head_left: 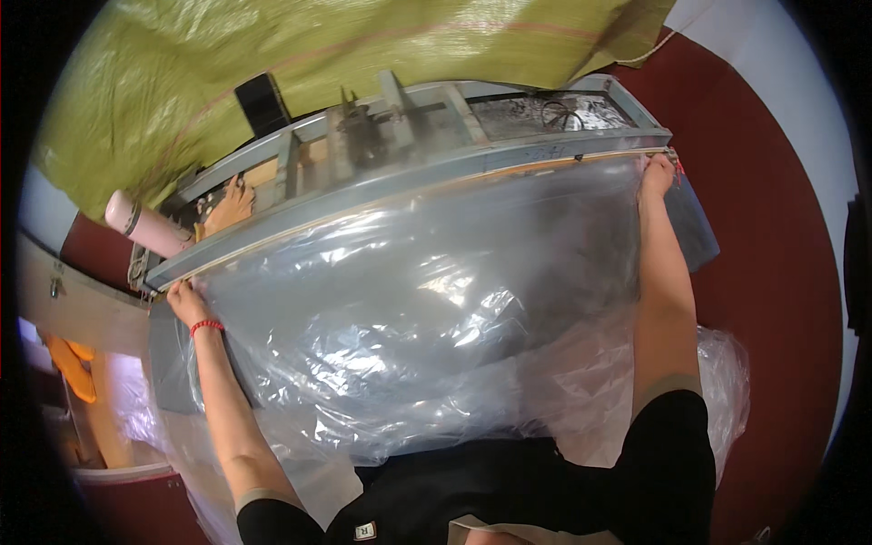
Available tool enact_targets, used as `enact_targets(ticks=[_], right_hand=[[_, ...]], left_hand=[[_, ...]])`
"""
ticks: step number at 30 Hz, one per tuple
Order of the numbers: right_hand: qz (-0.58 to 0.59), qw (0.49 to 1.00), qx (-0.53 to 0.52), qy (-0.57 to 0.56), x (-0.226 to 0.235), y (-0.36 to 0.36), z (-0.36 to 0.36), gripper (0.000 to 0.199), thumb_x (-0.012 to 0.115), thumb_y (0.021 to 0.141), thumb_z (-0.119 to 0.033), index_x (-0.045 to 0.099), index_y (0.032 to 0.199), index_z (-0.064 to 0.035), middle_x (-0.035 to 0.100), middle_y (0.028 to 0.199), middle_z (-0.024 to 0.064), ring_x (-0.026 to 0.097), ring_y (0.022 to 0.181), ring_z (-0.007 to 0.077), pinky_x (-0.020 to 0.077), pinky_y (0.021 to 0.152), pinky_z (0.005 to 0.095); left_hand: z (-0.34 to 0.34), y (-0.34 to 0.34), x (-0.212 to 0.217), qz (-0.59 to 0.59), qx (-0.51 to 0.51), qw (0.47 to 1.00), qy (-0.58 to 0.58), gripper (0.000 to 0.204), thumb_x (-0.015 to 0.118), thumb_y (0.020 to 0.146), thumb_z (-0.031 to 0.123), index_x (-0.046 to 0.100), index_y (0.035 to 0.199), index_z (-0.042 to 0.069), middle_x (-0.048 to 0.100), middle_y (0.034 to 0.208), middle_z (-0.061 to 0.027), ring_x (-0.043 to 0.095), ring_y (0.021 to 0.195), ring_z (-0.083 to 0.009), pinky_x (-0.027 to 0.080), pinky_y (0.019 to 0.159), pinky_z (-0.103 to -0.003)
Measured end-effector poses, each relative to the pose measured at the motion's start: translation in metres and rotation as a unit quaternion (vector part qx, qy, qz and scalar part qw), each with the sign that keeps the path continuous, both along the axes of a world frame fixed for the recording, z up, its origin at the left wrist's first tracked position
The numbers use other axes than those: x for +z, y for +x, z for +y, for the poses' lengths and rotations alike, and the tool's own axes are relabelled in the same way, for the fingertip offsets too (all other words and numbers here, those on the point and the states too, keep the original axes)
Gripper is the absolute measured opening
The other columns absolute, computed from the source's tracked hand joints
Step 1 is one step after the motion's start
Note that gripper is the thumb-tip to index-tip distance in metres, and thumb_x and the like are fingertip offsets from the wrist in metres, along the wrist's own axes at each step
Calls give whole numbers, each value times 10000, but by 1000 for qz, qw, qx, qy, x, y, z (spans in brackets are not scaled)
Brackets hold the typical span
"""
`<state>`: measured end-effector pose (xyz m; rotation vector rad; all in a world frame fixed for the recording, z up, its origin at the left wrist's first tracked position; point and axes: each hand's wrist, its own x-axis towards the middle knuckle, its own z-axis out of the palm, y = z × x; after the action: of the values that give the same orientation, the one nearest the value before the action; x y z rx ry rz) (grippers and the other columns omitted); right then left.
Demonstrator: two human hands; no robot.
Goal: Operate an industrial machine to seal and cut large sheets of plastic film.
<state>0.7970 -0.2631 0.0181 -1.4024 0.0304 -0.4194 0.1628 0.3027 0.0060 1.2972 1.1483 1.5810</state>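
A wide sheet of clear plastic film stretches between my hands along the front bar of a long grey metal frame. My left hand, with a red bead bracelet at the wrist, pinches the film's far left corner by the bar's left end. At the bar's right end, my right hand has its fingers closed on the film's other far corner. From there the film hangs toward my body, wrinkled and shiny, spreading beneath both forearms.
Behind the bar, the frame's crosspieces divide open compartments. A pink bottle leans at its left end, beside a tan hand-shaped thing. A dark phone-like slab rests near yellow-green woven sheeting. Orange cloth hangs left.
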Motion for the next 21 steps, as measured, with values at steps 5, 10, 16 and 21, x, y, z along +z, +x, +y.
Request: enact_targets(ticks=[5,10,16,21], right_hand=[[-234,941,-149,-194,46,-71,66,204,520,781,-113,503,940,13,540,909,145,511,865,278,390,798,352],[-461,809,191,-311,109,-270,191,296,610,722,-162,523,979,-43,522,989,104,468,963,277,357,840,364],[-152,687,638,-314,81,-370,226,174,615,759,-182,558,811,-26,567,736,27,527,714,115,400,593,253],[-124,781,529,-307,50,-318,163,170,679,702,-174,576,702,-39,553,624,1,482,607,56,404,561,214]], left_hand=[[-46,-4,33,8,-164,986,23,50,498,813,87,471,851,69,475,685,20,438,580,-54,376,521,-187],[-131,-30,100,4,-170,978,124,80,513,801,38,473,859,75,473,721,28,435,639,-44,358,582,-168],[-137,-91,103,5,-116,985,129,94,525,820,78,498,906,53,529,848,1,487,812,-76,380,732,-202],[-127,-184,45,429,-50,900,59,291,511,834,207,548,1027,-8,582,1010,-116,528,965,-171,388,839,-262]])
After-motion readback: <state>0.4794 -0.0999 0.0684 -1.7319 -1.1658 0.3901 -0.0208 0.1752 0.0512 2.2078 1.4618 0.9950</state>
